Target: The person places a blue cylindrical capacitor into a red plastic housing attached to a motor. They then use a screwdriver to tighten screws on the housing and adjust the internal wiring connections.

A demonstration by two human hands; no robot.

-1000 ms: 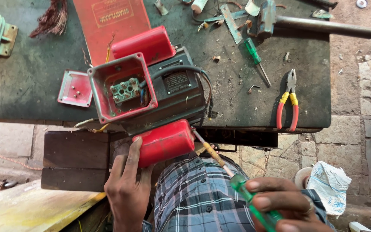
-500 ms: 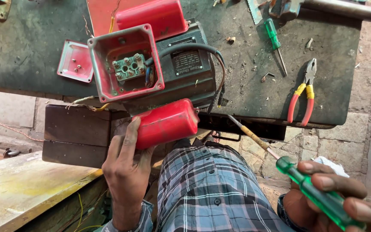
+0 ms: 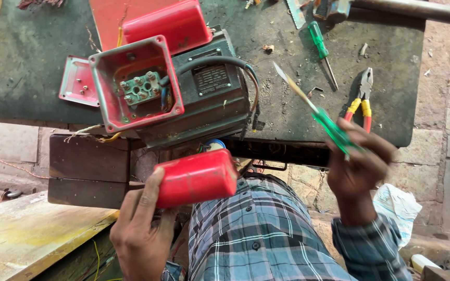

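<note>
Work looks part done: terminal box (image 3: 135, 91) open at ten o'clock, lid (image 3: 76, 82) off, left hand (image 3: 140, 229) fingers gripping red cylinder (image 3: 196, 177), right hand (image 3: 359, 162) clenching green screwdriver (image 3: 316, 113).

The person wears a plaid shirt (image 3: 259, 229) in blue, grey and white, crossed by thin dark lines. It buttons down the front, with small dark buttons in a row along the placket. The sleeve (image 3: 371, 244) on the right arm is of the same cloth and ends in a cuff at the wrist. The left hand (image 3: 141, 229) and right hand (image 3: 358, 166) are bare, without gloves. No sleeve shows at the left wrist.
</note>
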